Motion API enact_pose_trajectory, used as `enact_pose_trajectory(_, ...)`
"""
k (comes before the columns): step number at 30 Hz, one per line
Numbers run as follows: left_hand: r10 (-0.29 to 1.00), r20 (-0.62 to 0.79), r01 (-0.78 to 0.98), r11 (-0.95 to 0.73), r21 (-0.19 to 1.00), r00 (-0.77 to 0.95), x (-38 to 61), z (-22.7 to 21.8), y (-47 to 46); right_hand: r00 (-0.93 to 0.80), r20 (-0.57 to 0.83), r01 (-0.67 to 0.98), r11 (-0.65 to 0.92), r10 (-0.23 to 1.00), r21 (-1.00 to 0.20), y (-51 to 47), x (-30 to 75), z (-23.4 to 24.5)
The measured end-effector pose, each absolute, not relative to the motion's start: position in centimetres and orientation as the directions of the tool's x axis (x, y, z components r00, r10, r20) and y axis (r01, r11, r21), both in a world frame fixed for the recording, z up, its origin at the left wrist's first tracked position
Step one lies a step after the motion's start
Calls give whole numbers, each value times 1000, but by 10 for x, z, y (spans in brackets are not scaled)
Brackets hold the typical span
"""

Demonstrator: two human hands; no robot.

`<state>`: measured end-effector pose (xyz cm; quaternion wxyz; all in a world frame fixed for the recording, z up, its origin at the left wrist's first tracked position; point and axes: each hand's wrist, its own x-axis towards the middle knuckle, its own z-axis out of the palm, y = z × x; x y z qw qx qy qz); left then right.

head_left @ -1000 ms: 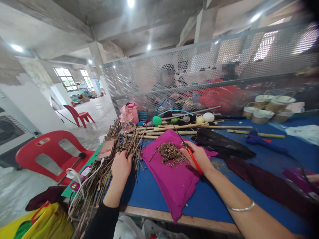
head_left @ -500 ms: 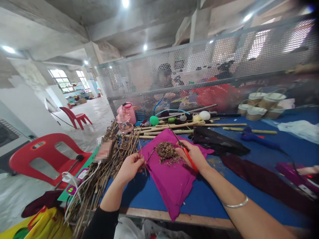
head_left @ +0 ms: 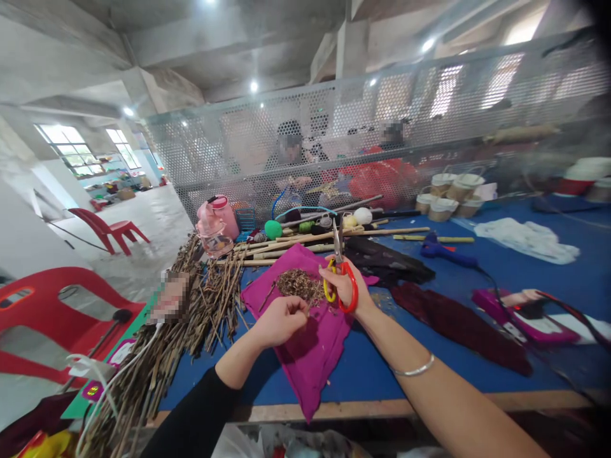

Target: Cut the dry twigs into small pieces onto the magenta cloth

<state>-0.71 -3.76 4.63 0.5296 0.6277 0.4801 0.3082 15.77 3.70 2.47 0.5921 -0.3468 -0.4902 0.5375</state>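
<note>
Left hand (head_left: pixel 281 321) off sticks (head_left: pixel 205 292), now over cloth (head_left: pixel 305 369), fingertips together, contents unclear; right hand (head_left: pixel 363 292) clamped around scissors (head_left: pixel 338 251), cloth's right side.

To my left, I see a red chair (head_left: pixel 45 292). Ahead, a pink jug (head_left: pixel 214 234) stands near a green ball (head_left: pixel 273 229), before a perforated metal screen (head_left: pixel 214 152). To my right lies a crumpled white plastic bag (head_left: pixel 527 242), near small handled baskets (head_left: pixel 443 210).

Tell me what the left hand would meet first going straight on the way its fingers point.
Likely the right hand with its scissors, ahead of the left hand; depth is unclear, so the dry plant bits on the magenta cloth might come first.
</note>
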Motion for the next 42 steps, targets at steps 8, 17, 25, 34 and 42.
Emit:
enact_pose_trajectory(8, 933, -126, 224, 51, 973, 336, 2, 56, -20, -136, 200, -350, 141, 970, -926, 29, 152, 32)
enact_pose_trajectory(17, 993, -93, -219, 108, 970, 78, -3, 39, -12, -246, 158, -186, 113, 956, -976, 15, 142, 32)
enact_pose_trajectory(25, 998, 56, -115, -59, 992, -36, -6, 34, -11, -417, 177, -140, 130, 891, -982, 3, 134, 35)
enact_pose_trajectory(34, 996, 17, -256, -38, 966, -83, -14, 33, -5, -508, 166, -143, 108, 845, -984, 7, 150, 33)
enact_pose_trajectory(42, 999, -39, -465, 31, 885, -8, -12, 43, -7, -549, 125, 2, 151, 826, -989, 3, 147, 44)
